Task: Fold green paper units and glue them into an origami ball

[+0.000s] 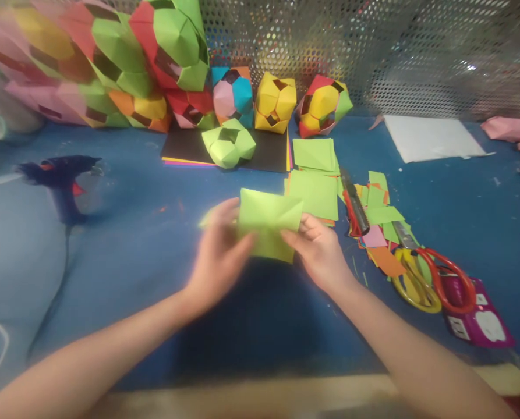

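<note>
A light green square of paper (271, 224), faintly creased, is held up over the blue table between my two hands. My left hand (220, 250) grips its left side, thumb in front, a little blurred. On the right side, my right hand (318, 247) pinches the sheet between thumb and fingers. Another bit of green paper (207, 217) shows behind my left hand, mostly hidden. Just beyond lie two stacks of green paper squares (315, 195). A green folded paper piece (228, 144) rests on a pile of black and coloured sheets (183, 145).
Finished paper shapes (275, 102) line the back against a perforated metal panel (329, 41). A dark glue gun (63, 180) with a cord stands at left. At right are a red cutter (353, 203), paper scraps (379, 215), scissors (447, 279), a purple packet (482, 320) and a white sheet (432, 138).
</note>
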Tool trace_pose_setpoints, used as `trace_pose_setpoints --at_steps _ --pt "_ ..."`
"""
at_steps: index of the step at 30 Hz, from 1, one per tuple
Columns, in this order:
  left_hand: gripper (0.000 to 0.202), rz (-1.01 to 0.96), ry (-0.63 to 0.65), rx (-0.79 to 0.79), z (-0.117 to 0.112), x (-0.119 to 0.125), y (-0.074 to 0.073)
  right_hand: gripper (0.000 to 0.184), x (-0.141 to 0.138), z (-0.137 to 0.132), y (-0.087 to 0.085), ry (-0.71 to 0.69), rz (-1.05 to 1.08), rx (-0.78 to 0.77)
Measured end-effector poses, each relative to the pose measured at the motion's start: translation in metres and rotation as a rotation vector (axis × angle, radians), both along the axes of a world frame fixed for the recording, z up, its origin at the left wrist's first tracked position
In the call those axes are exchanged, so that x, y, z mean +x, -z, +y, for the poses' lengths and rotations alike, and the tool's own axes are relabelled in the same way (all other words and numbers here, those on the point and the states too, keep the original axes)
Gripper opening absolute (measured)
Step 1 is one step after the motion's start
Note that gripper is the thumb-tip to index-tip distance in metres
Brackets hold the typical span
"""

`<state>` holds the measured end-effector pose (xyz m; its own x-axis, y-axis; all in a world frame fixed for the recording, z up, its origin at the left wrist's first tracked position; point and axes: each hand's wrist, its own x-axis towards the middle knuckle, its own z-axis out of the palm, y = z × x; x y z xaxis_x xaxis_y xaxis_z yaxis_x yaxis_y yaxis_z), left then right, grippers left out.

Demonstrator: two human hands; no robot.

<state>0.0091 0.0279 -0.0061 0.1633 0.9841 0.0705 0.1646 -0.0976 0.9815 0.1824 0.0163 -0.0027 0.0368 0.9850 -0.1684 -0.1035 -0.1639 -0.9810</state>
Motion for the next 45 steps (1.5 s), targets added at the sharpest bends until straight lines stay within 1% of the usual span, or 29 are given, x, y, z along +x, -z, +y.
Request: trace_pose_setpoints --at_steps 3,5,8,11,13,16,20,24,27,30,33,36,39,42,45 --pt "0.049 -0.031 -0.006 -0.079 -0.001 0.0 -0.001 0.029 -0.002 -0.003 -0.001 -0.038 -0.054 -0.012" --pt "0.049 -0.061 0.005 -0.134 -0.001 0.0 0.0 0.03 -0.002 -0.004 -0.001 -0.033 -0.111 -0.005" --pt "0.054 -0.117 0.051 -0.196 -0.003 0.003 0.001 0.034 -0.002 -0.006 -0.002 0.023 -0.238 0.021" --pt "0.054 -0.175 0.092 -0.21 -0.007 0.007 0.001 0.029 -0.001 -0.007 -0.003 0.083 -0.361 0.038" --pt "0.053 -0.19 0.102 -0.211 -0.009 0.009 0.002 0.025 -0.001 -0.007 -0.003 0.096 -0.392 0.042" --pt "0.049 -0.167 0.093 -0.231 -0.008 0.009 0.004 0.024 -0.001 -0.007 -0.002 0.057 -0.398 0.051" --pt "0.038 -0.133 0.055 -0.26 -0.008 0.008 0.005 0.023 -0.005 -0.01 0.0 -0.002 -0.413 0.107" --pt "0.031 -0.112 0.056 -0.281 -0.011 0.008 0.004 0.021 -0.007 -0.012 -0.001 -0.001 -0.408 0.12" --pt "0.03 -0.134 0.028 -0.305 -0.01 0.008 0.003 0.024 -0.007 -0.011 -0.001 0.007 -0.334 0.07" --pt "0.028 -0.183 0.01 -0.322 -0.01 0.008 0.003 0.017 -0.007 -0.009 0.0 0.034 -0.221 0.055" --pt "0.025 -0.212 0.012 -0.341 -0.01 0.008 0.004 0.011 -0.006 -0.008 0.002 0.048 -0.176 0.076" --pt "0.028 -0.221 0.004 -0.376 -0.01 0.007 0.006 0.009 -0.006 -0.008 0.006 0.049 -0.206 0.105" --pt "0.03 -0.174 0.008 -0.372 -0.009 0.007 0.007 0.011 -0.006 -0.009 0.007 0.05 -0.242 0.145" --pt "0.031 -0.107 0.029 -0.328 -0.008 0.007 0.004 0.014 -0.006 -0.012 0.004 0.047 -0.302 0.201" --pt "0.029 -0.031 0.066 -0.319 -0.009 0.007 -0.001 0.007 -0.007 -0.015 -0.002 0.026 -0.435 0.277"
